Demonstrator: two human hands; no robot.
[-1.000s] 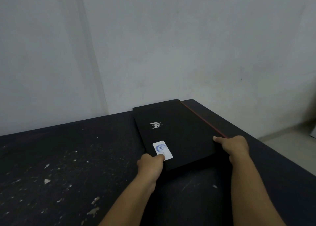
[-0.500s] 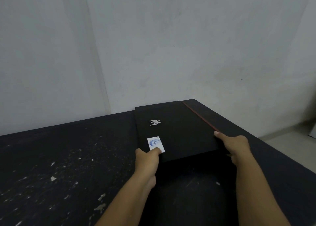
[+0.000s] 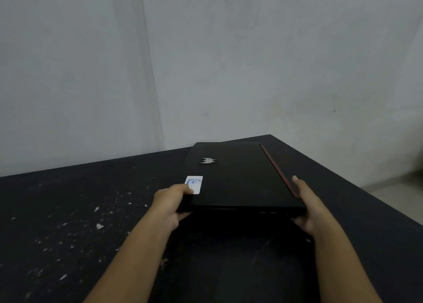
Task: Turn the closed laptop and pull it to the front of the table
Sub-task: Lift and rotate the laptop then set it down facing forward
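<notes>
The closed laptop point(image 3: 238, 179) lies at the table's point(image 3: 68, 222) far right corner, its near edge raised off the surface between the 2 hands. The left hand point(image 3: 170, 205) clamps the near left corner, thumb on the lid touching a white sticker point(image 3: 194, 183), fingers underneath. The right hand point(image 3: 305, 207) grips the near right corner beside the red strip point(image 3: 277, 168), fingers curled below.

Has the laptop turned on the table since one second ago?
Yes. The laptop has rotated clockwise: its near edge, slanted before, now runs more level against the table back edge. Both the left hand and right hand grip it.
</notes>
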